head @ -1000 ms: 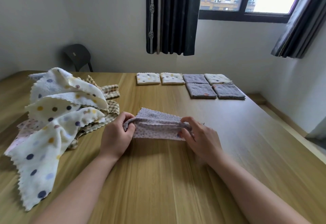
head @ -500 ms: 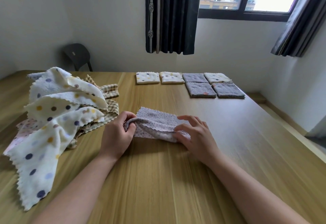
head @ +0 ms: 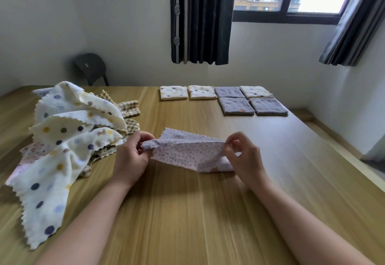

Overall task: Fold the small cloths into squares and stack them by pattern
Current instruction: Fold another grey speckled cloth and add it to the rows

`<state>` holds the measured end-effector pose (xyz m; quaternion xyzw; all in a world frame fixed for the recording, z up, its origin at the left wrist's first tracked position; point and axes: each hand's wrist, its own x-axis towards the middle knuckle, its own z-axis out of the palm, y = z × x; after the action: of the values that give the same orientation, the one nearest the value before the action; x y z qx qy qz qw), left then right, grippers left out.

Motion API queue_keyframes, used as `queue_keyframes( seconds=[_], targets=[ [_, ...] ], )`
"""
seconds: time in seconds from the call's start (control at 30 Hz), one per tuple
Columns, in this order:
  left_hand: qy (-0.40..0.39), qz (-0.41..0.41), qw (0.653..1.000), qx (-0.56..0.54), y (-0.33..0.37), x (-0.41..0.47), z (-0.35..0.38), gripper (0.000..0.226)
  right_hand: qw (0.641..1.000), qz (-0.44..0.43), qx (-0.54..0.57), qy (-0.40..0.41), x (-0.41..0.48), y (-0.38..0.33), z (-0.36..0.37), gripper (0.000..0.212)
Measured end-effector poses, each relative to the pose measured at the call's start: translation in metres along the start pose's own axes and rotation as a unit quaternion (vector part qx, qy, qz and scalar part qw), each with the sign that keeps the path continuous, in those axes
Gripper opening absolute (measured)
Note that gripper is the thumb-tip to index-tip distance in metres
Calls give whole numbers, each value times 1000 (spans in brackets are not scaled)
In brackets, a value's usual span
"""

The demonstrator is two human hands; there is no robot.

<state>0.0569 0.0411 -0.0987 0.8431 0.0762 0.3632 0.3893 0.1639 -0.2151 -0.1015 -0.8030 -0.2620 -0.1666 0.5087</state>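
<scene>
— Which cloth have you got?

— The pale lilac cloth (head: 187,153) with the small dots. It is stretched between my hands above the counter (head: 187,212), near the middle and close to me.

— How are you holding it?

— My left grip (head: 130,156) pinches its left corner between thumb and fingers. My right grip (head: 245,156) pinches the top edge at the right end, fingertips curled in. The top edge runs fairly taut from one hand to the other, and the rest sags below it.

— Is it off the wood altogether?

— I cannot tell. The lower right part hangs low by my right wrist, and a far corner points away from me, but whether either touches the counter is unclear.

— What else is around?

— To my left is a loose pile of cloths (head: 62,139), cream ones with large coloured dots on top. Checked tan cloths (head: 129,106) stick out at the back of it, and a pinkish one lies underneath. One cream cloth trails toward the near edge.

— And the folded ones?

— At the far side are folded squares. Two cream dotted squares (head: 174,92) sit side by side. Right of them are a grey square (head: 229,92) and another cream one (head: 255,91). Two more grey squares (head: 236,106) lie in front of those.
</scene>
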Motion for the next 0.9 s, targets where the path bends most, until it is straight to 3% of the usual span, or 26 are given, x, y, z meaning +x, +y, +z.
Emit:
queue_keyframes(
  seconds=[0.07,0.2,0.27,0.43,0.57,0.63,0.7,0.8,0.9],
  targets=[
    [-1,-26,998,-53,-3,1,-3,37,999,32,38,1,1,-1,-3,20],
    [-11,-65,992,-111,-2,-2,-5,8,984,86,157,7,3,-2,-8,11],
    [-26,-70,991,-114,-1,-3,-5,9,973,100,206,4,3,-7,-9,9],
    [-32,-63,992,-104,-3,-6,-5,13,965,140,219,-27,3,-12,-9,3],
    [-27,-86,989,-115,-2,-5,-4,10,944,167,225,-176,6,0,-17,30],
    [-22,-88,991,-96,-1,-4,-3,15,945,159,183,-218,7,3,-19,26],
    [-22,-93,991,-92,0,-4,-4,14,951,149,180,-204,8,1,-19,15],
    [-35,-102,987,-122,8,-3,-8,17,952,143,218,-158,13,-6,-24,16],
    [-85,-136,967,-199,26,2,-17,14,924,186,279,-184,17,-18,-36,23]
  ],
)
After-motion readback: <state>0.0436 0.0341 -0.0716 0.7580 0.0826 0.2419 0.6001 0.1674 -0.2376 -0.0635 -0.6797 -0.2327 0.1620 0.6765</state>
